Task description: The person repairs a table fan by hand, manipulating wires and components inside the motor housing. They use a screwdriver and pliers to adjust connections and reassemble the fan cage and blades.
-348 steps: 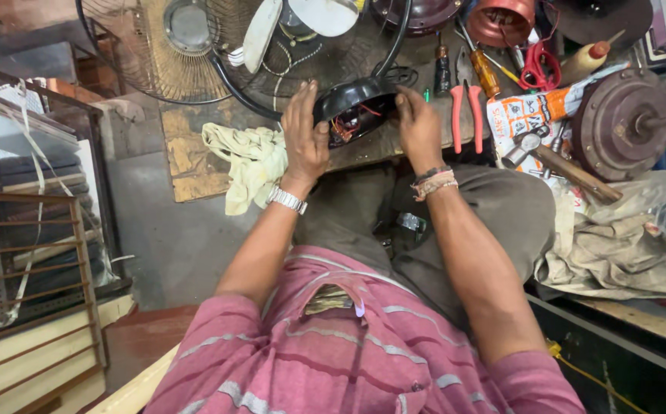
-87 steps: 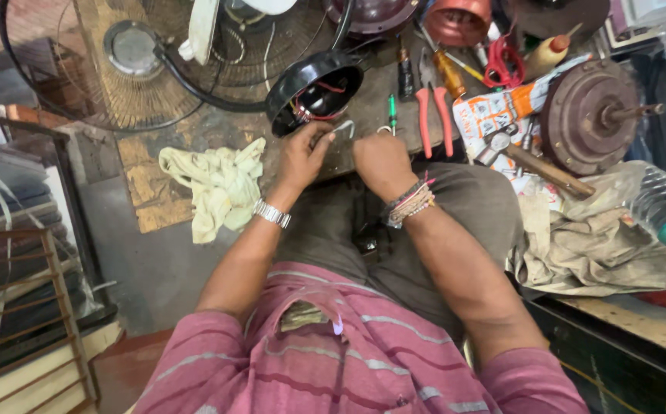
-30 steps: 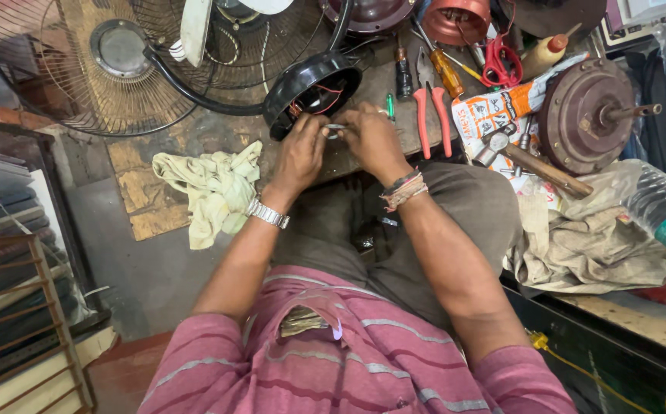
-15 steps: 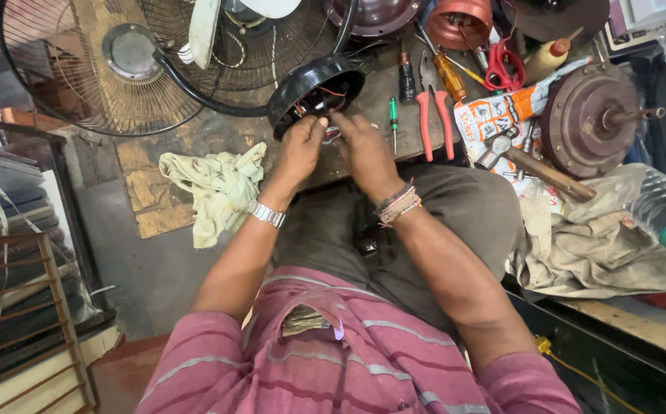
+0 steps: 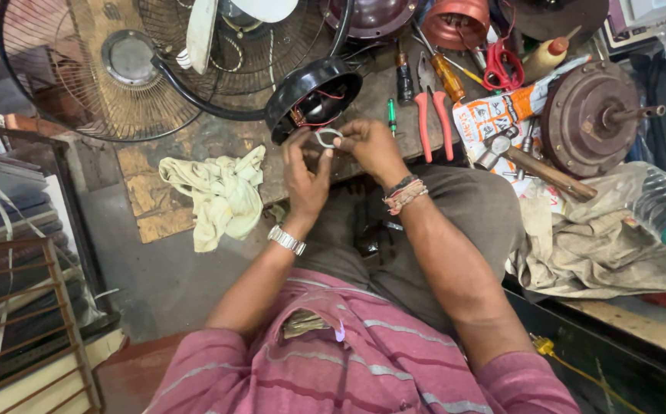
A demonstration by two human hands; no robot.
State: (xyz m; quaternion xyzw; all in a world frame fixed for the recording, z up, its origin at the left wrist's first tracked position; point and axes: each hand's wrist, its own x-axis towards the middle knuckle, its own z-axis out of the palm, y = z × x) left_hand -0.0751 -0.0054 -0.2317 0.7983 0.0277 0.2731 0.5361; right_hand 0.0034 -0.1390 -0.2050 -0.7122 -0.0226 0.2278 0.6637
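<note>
Since half a second ago we are drawing both hands back from the motor housing, left hand and right hand pinching a wire loop between them, housing wiring unfinished just beyond.

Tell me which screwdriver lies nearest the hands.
The small green-handled screwdriver, just above the right hand; the black-handled and orange-handled ones lie farther up the bench.
</note>
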